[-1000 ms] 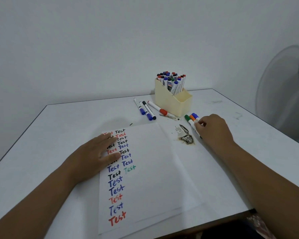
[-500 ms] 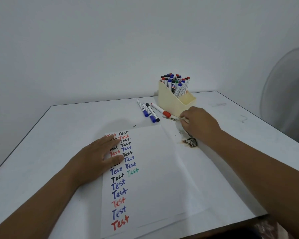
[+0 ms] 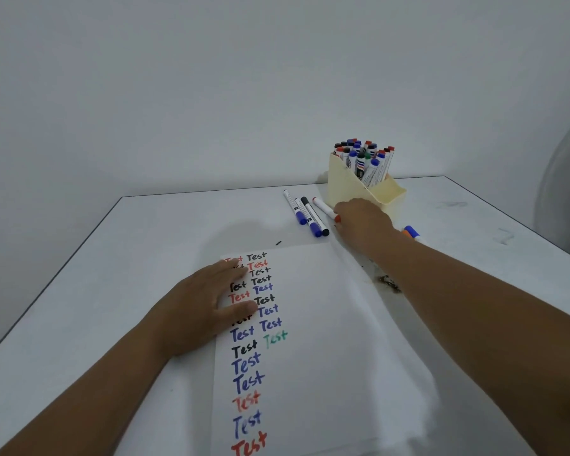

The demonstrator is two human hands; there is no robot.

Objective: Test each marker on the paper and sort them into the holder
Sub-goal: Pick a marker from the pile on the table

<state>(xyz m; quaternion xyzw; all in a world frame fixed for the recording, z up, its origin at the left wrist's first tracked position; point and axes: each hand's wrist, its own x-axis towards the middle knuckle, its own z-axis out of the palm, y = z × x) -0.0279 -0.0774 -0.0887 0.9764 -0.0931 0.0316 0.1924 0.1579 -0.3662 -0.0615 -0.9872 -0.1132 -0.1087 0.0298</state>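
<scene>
My left hand lies flat, fingers straight, on the left edge of the white paper, which carries two columns of "Test" in red, black, blue and green. My right hand is over the red-capped marker beside the cream holder, its fingers curled down onto the marker's capped end. The holder is packed with several capped markers. Two blue markers and a black one lie left of the red one.
More markers, orange and blue caps, poke out behind my right forearm. A dark burnt-looking stain marks the white table. A fan stands off the right edge. A wall lies behind the table.
My right hand left the markers at the right, crossed in front of the holder and came down on the red-capped marker. The left hand stayed flat on the paper.
</scene>
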